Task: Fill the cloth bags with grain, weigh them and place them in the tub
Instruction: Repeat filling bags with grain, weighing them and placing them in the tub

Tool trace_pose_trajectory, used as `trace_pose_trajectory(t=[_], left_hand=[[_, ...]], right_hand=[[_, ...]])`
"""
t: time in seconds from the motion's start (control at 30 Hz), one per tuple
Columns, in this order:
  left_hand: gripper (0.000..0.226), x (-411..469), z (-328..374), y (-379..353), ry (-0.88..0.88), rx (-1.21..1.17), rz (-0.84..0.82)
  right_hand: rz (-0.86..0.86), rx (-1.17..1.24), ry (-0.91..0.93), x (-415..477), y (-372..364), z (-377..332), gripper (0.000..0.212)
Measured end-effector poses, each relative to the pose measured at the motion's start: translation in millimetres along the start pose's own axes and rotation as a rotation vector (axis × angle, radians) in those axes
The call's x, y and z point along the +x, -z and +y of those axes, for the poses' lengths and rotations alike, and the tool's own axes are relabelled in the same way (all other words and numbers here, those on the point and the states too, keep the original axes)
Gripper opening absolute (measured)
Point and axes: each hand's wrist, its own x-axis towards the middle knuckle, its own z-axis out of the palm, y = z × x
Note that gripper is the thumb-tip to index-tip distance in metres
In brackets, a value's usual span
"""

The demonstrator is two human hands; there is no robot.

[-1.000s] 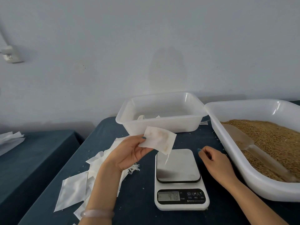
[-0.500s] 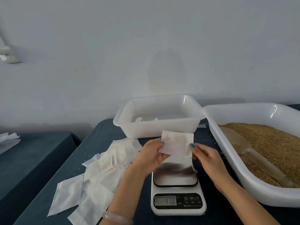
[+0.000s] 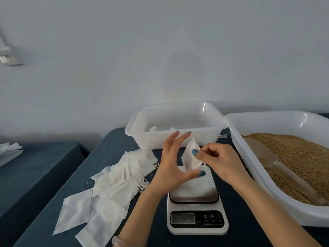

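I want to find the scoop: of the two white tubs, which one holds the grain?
The larger tub on the right: brown grain and a clear scoop lie in it. The smaller tub behind the scale shows only bits of white cloth.

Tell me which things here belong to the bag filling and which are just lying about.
In use: cloth bag, right hand pinching it, empty bags, scale, grain tub, scoop, small tub.
Lying about: white sheets on the left table, wall fixture.

Head-worn view, down onto table [image 3: 114,150]
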Motion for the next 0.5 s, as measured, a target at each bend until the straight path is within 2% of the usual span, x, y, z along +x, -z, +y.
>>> trace_pose_trajectory(t=[0.1, 0.23, 0.37, 0.43, 0.5], left_hand=[[0.104, -3, 3, -8, -0.067, 0.094, -0.036], [0.067, -6, 7, -11, 0.047, 0.098, -0.001], [0.033, -7, 5, -5, 0.062, 0.127, -0.036], [0.022, -8, 4, -4, 0.08, 0.131, -0.048], [0.022, -8, 2, -3, 0.08, 0.15, -0.057]], right_hand=[[-0.023, -0.024, 0.019, 0, -4, -9, 0.023], [-0.008, -0.169, 0.012, -1, -4, -12, 0.032], [0.025, -0.26, 0.087, -7, -2, -14, 0.04], [-0.012, -0.298, 0.192, -12, -1, -15, 0.04], [-0.031, -0.37, 0.271, -16, -1, -16, 0.036]])
